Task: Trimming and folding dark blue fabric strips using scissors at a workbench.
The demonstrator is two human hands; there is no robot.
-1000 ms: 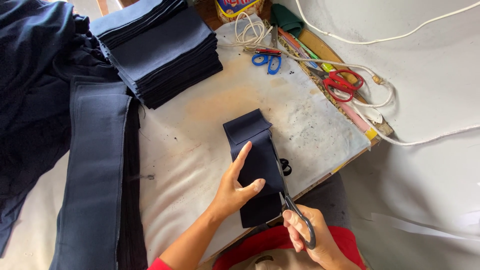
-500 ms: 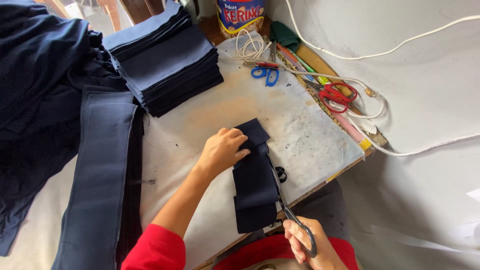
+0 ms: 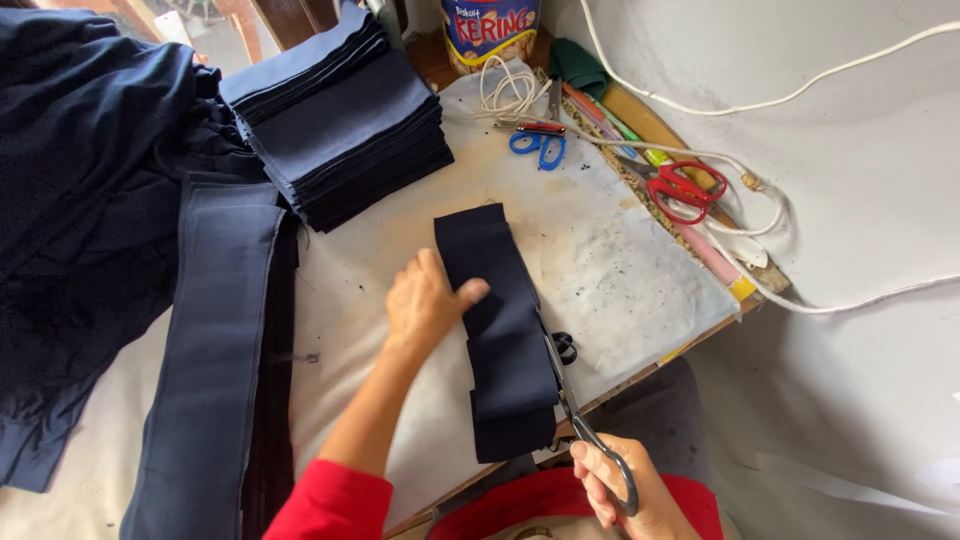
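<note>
A dark navy fabric strip [image 3: 497, 320] lies folded on the white worktable [image 3: 620, 260]. My left hand [image 3: 425, 302] rests on the strip's left edge, thumb pressing down on the cloth. My right hand [image 3: 622, 485] grips the handles of large grey scissors [image 3: 570, 395] at the table's near edge. The blades run along the strip's right side.
A stack of cut navy pieces [image 3: 340, 125] sits at the back. Long navy bands [image 3: 215, 350] and piled cloth [image 3: 80, 180] lie left. Blue scissors [image 3: 540, 145], red scissors [image 3: 685, 188], a white cord [image 3: 760, 215] and a tin [image 3: 490, 30] line the right and far edges.
My left hand slid from the strip's far end back toward its middle and left edge. The strip now lies longer and flatter. The scissors hand stays at the near edge.
</note>
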